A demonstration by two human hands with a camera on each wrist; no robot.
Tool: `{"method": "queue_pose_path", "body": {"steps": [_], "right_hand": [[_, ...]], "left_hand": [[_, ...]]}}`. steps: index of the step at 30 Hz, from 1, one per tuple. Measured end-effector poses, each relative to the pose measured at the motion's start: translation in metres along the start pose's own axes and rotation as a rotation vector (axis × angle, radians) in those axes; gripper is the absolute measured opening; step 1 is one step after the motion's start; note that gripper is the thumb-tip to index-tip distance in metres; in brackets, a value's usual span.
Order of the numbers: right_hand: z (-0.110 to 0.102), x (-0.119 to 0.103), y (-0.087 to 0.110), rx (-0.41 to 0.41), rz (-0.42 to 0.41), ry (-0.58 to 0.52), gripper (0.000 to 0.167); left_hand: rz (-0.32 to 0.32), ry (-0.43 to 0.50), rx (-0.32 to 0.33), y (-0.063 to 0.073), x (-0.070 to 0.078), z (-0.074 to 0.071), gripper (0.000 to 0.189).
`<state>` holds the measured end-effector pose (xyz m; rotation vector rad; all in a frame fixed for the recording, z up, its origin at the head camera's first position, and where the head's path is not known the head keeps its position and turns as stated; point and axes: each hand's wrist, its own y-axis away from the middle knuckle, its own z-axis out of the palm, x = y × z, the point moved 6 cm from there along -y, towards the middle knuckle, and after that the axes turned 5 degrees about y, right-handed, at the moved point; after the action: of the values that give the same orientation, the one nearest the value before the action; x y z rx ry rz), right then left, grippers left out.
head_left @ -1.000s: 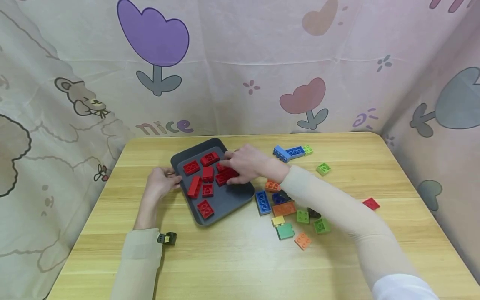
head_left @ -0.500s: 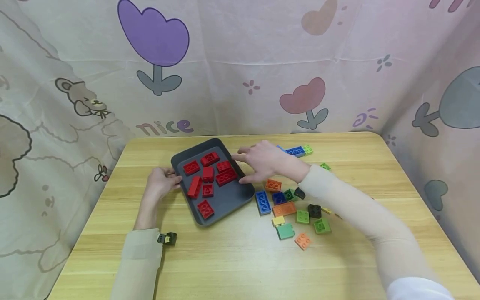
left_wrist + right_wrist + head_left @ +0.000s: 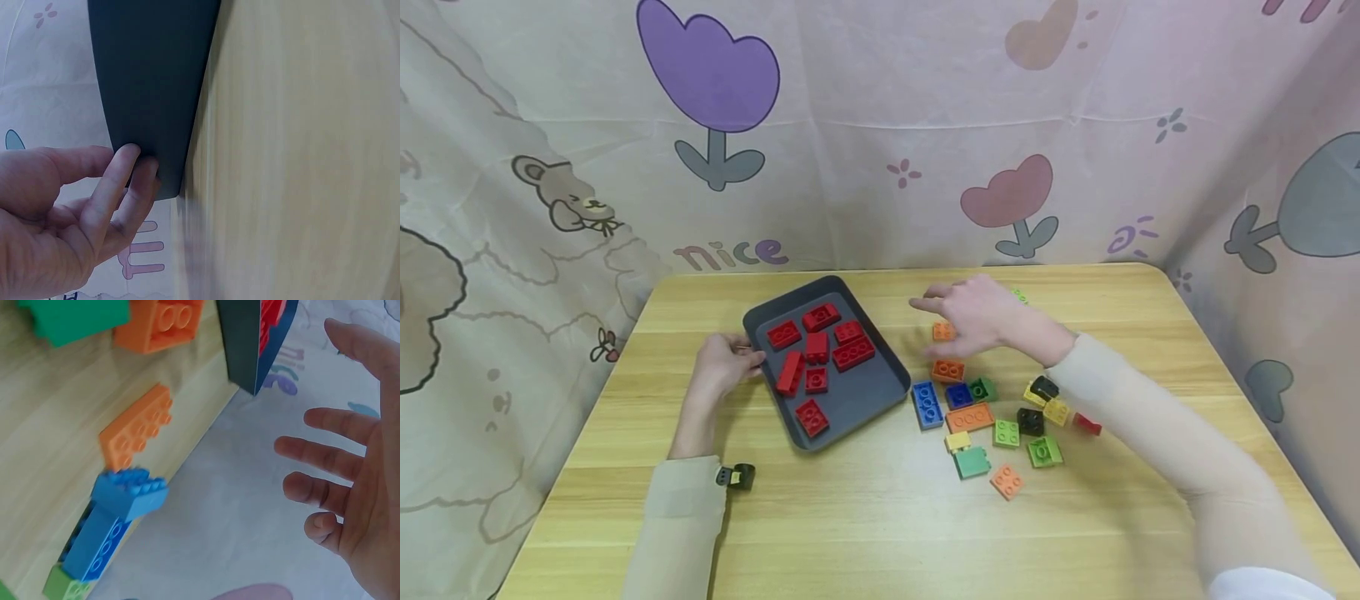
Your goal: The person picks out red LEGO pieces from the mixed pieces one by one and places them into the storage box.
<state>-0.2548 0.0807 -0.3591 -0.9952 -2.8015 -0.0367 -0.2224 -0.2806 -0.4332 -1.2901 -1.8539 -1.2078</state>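
Observation:
A dark grey tray (image 3: 867, 402) sits tilted on the table's left half, with several red toy bricks (image 3: 853, 353) in it. My left hand (image 3: 718, 367) pinches the tray's left rim between thumb and fingers; the left wrist view shows the fingertips on its outer wall. To the right of the tray, my right hand (image 3: 981, 317) hovers with spread fingers and holds nothing. Close under it lies an orange brick (image 3: 943, 332), partly covered by the hand in the head view. In the right wrist view, blue bricks (image 3: 94, 544) lie beside a long orange brick (image 3: 136, 428).
Loose bricks of several colours lie right of the tray, among them a blue brick (image 3: 928, 405), a black brick (image 3: 1031, 422) and a light orange brick (image 3: 1007, 482). A red brick (image 3: 1087, 424) lies by the right sleeve. A patterned curtain (image 3: 865, 150) stands behind the table.
My right hand has left the red bricks in the tray and moved right, over the table beside it. My left hand and the tray have stayed in place.

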Motion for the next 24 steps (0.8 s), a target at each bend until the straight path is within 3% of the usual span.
{"method": "queue_pose_path", "body": {"steps": [12,24], "right_hand": [[-0.002,0.025,0.042,0.058,0.079,-0.021,0.082],[0.004,0.048,0.094,0.016,0.212,-0.060,0.085]], "left_hand": [[0.003,-0.005,-0.002,0.001,0.001,0.000,0.052],[0.006,0.008,0.002,0.001,0.001,0.001,0.050]]}}
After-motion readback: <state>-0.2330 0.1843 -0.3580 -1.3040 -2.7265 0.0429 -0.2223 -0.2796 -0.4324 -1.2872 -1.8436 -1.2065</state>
